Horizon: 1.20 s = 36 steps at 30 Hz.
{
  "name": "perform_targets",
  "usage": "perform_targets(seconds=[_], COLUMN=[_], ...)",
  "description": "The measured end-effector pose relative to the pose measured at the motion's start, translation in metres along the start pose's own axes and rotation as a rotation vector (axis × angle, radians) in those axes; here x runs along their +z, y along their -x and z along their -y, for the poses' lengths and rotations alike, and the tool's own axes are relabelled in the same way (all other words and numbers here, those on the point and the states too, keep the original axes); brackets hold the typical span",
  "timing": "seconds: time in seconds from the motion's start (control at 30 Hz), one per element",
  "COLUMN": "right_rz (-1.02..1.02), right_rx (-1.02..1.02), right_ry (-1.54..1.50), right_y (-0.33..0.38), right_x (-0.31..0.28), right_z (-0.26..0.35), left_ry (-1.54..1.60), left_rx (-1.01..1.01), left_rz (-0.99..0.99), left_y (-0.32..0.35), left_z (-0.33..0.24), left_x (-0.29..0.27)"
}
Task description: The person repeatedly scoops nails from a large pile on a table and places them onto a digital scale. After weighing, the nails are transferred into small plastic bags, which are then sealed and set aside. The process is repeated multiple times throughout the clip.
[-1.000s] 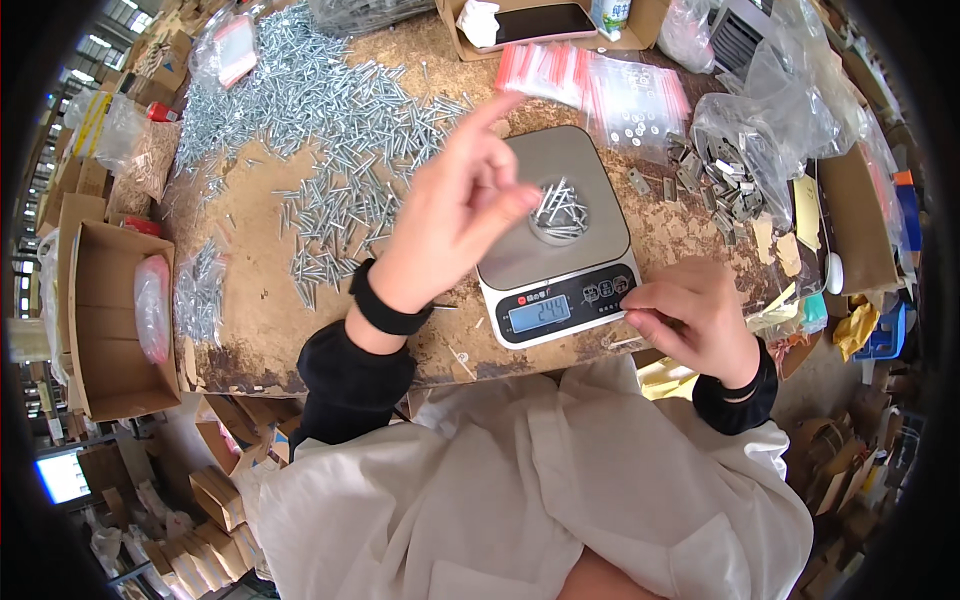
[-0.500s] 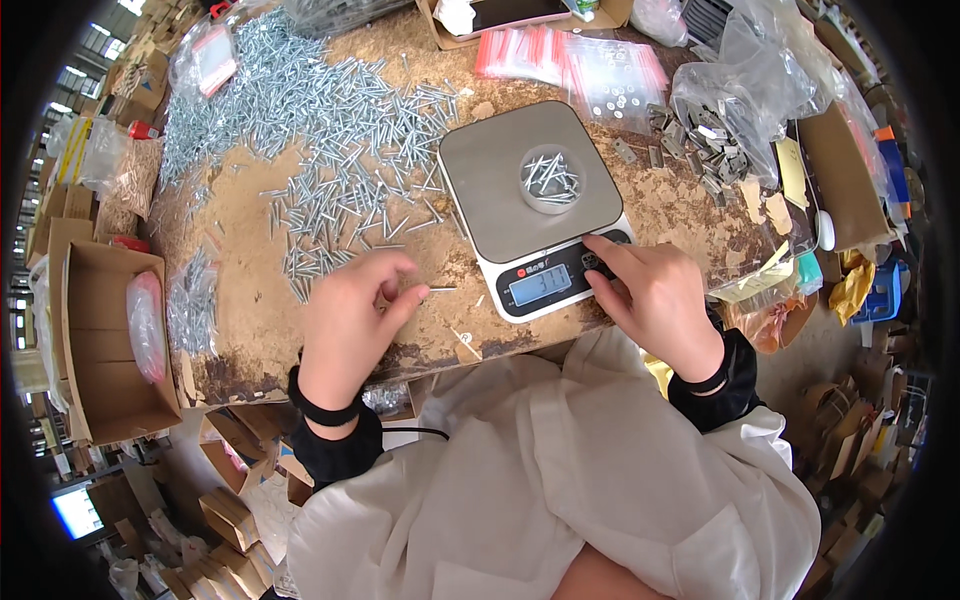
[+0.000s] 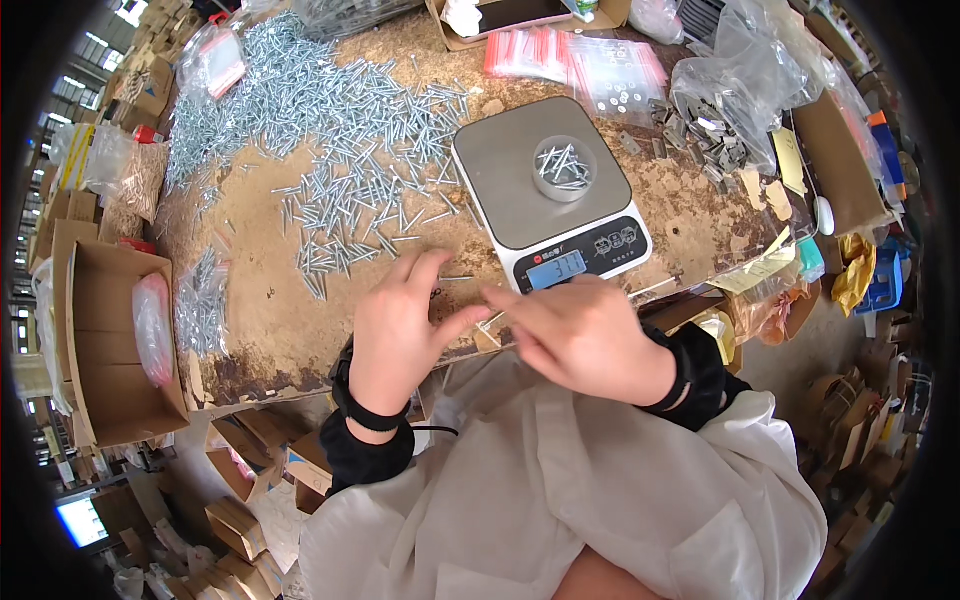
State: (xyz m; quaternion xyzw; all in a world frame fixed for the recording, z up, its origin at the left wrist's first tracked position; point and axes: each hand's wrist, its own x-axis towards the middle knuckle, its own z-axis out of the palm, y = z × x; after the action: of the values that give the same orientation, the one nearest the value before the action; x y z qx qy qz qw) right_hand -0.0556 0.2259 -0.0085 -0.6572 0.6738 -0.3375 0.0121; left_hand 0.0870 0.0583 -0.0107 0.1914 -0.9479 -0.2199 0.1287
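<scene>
A digital kitchen scale with a grey plate and white body sits before me. On its plate stands a small round clear cup holding several silver screws. My left hand hovers over the table's front, left of the scale, fingers curved and thumb apart, with nothing seen in it. A single screw lies just beyond the gap between its thumb and fingers. My right hand is below the scale's display, slightly blurred, its index finger stretched toward my left thumb. It appears to hold nothing.
A large heap of loose screws spreads over the table's back left. Small zip bags, flat metal pieces and clear plastic lie at the back right. A bag of screws and an open carton are at left.
My right hand has left the scale's buttons and moved left and nearer me. My left hand has shifted right, so the two are close together. The view has also moved slightly.
</scene>
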Motion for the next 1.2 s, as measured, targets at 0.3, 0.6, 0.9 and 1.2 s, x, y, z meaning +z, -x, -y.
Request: perform_targets(seconds=[0.3, 0.6, 0.9, 1.2], right_rz=[-0.152, -0.251, -0.105, -0.122], right_rx=[0.234, 0.431, 0.552, 0.575], right_ry=[-0.022, 0.105, 0.561, 0.494], right_y=[0.064, 0.074, 0.068, 0.076], right_x=[-0.035, -0.082, -0.124, -0.121], right_z=[-0.037, -0.068, -0.163, -0.177], left_ry=[-0.069, -0.373, -0.157, 0.183], left_rx=[0.096, -0.015, 0.044, 0.052], left_rz=[-0.088, -0.153, -0.431, -0.459], left_y=[0.007, -0.037, -0.106, -0.112], left_z=[-0.014, 0.04, 0.016, 0.016], left_x=[0.015, 0.002, -0.045, -0.014])
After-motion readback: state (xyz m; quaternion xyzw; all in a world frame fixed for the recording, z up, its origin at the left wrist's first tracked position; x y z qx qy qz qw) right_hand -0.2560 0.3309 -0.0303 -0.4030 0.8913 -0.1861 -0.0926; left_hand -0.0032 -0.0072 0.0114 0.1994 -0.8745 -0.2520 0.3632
